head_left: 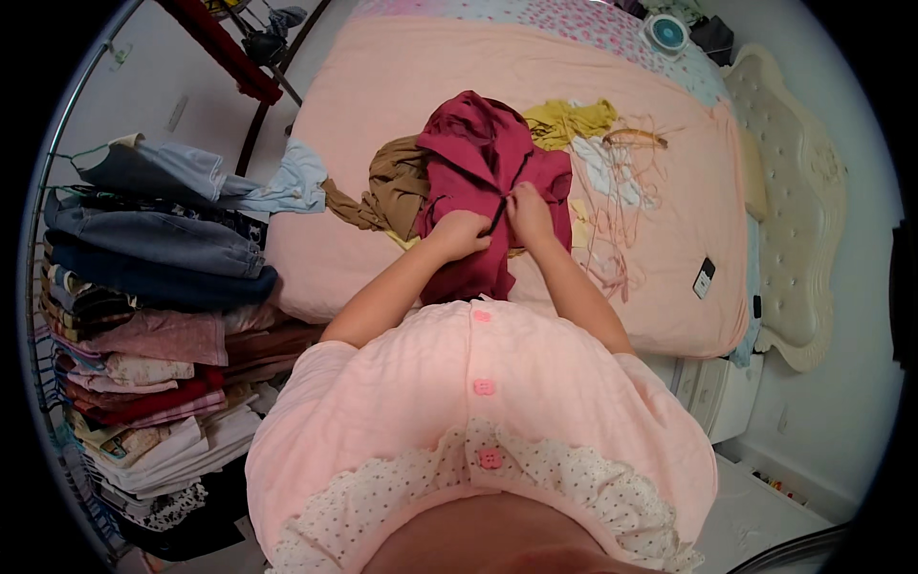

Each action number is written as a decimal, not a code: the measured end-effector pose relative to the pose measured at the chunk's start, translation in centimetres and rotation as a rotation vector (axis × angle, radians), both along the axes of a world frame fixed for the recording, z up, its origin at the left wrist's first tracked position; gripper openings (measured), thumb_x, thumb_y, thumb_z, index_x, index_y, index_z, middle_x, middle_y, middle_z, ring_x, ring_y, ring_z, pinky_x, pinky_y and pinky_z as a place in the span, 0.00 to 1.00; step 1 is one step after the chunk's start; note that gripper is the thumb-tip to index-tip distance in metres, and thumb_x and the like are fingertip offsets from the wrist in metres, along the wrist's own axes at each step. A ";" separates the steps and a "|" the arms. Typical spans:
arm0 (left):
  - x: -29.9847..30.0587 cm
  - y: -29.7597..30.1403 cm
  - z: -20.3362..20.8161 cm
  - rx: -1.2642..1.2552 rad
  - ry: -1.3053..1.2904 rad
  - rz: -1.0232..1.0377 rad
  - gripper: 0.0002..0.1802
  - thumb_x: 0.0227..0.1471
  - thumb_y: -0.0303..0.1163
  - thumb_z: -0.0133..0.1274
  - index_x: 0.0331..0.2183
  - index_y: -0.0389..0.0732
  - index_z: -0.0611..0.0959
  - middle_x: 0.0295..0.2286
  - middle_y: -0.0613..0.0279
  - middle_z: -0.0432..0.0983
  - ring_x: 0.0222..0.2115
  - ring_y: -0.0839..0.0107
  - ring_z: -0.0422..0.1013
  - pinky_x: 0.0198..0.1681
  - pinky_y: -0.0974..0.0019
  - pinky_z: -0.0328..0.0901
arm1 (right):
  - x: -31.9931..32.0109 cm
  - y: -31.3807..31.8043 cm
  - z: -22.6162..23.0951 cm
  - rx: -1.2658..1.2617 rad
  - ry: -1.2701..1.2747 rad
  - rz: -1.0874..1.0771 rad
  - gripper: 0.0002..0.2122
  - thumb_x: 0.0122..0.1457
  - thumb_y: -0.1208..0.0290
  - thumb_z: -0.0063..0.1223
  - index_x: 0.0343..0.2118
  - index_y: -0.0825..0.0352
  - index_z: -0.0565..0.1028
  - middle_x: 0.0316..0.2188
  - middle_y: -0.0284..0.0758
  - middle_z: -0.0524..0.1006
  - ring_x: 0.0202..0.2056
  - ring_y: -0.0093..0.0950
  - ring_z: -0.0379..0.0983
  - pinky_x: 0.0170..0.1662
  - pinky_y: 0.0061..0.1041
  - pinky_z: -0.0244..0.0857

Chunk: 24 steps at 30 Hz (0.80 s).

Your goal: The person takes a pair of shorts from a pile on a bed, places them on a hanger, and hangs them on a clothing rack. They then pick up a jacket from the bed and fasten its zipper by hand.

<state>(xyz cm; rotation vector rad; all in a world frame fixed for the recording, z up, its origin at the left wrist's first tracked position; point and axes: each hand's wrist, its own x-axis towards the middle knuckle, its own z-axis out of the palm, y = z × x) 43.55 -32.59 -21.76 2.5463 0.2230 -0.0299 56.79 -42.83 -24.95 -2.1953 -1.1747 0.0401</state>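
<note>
A dark red garment [478,143] lies rumpled on the bed in front of me, with a dark strip along its opening. My left hand [461,235] is closed on the cloth to the left of that strip. Just right of it, my right hand [529,215] pinches the garment near the upper end of the strip. The fingertips of both hands are partly hidden in the folds. Against the garment's left side rests a crumpled brown garment [397,177]. Behind its right side is a mustard-yellow garment [574,120].
The bed has a peach cover [363,77]. Pink cords [617,244], a white cloth [607,167] and a dark phone [704,277] lie to the right. A tufted headboard [794,191] stands far right. Folded clothes [158,239] fill a wire rack at left.
</note>
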 end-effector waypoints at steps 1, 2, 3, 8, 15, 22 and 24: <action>-0.1 0.0 0.4 0.013 0.027 -0.112 0.13 0.35 0.38 0.50 0.21 0.37 0.73 0.20 0.50 0.70 0.24 0.54 0.67 0.27 0.58 0.61 | 1.5 -0.1 -0.5 0.028 0.022 -0.013 0.05 0.46 0.75 0.46 0.24 0.71 0.68 0.26 0.43 0.67 0.29 0.41 0.66 0.33 0.33 0.61; -0.3 0.1 1.0 0.016 0.028 -0.111 0.13 0.35 0.38 0.50 0.21 0.37 0.73 0.20 0.50 0.70 0.24 0.54 0.67 0.27 0.58 0.61 | 3.0 -0.2 -1.2 0.037 0.012 -0.039 0.05 0.45 0.76 0.46 0.24 0.72 0.68 0.26 0.43 0.67 0.30 0.41 0.65 0.34 0.33 0.60; -0.4 0.4 1.7 -0.007 0.082 -0.128 0.13 0.34 0.38 0.50 0.19 0.37 0.73 0.19 0.51 0.70 0.24 0.55 0.67 0.27 0.58 0.61 | 4.1 -0.5 -1.1 0.067 -0.002 -0.059 0.05 0.45 0.76 0.45 0.24 0.72 0.68 0.26 0.43 0.67 0.30 0.41 0.65 0.34 0.33 0.60; -1.1 2.6 0.3 -0.010 0.200 0.044 0.16 0.34 0.41 0.51 0.20 0.37 0.72 0.18 0.53 0.68 0.23 0.56 0.67 0.26 0.61 0.61 | 4.4 0.1 1.2 0.146 -0.028 -0.017 0.06 0.46 0.74 0.45 0.23 0.71 0.67 0.27 0.44 0.67 0.29 0.42 0.66 0.32 0.36 0.61; 1.6 0.9 0.2 0.080 -0.002 0.259 0.15 0.38 0.40 0.49 0.24 0.37 0.73 0.24 0.51 0.71 0.27 0.55 0.68 0.29 0.57 0.61 | -2.1 0.9 5.1 -0.028 0.013 0.177 0.06 0.44 0.71 0.48 0.23 0.68 0.66 0.24 0.39 0.66 0.26 0.40 0.66 0.28 0.34 0.60; 1.6 0.5 0.1 -0.003 -0.100 0.059 0.13 0.39 0.38 0.48 0.23 0.37 0.74 0.22 0.49 0.70 0.26 0.54 0.67 0.29 0.57 0.60 | -1.1 -0.6 3.2 0.093 0.108 0.136 0.07 0.45 0.73 0.48 0.23 0.70 0.65 0.24 0.42 0.65 0.27 0.41 0.65 0.29 0.33 0.59; 1.6 0.2 0.8 -0.033 -0.064 0.017 0.13 0.39 0.38 0.48 0.23 0.37 0.74 0.22 0.49 0.70 0.26 0.54 0.67 0.29 0.57 0.60 | 0.0 -0.6 2.2 0.112 0.035 0.076 0.07 0.46 0.74 0.46 0.24 0.71 0.64 0.26 0.45 0.65 0.28 0.45 0.64 0.30 0.36 0.59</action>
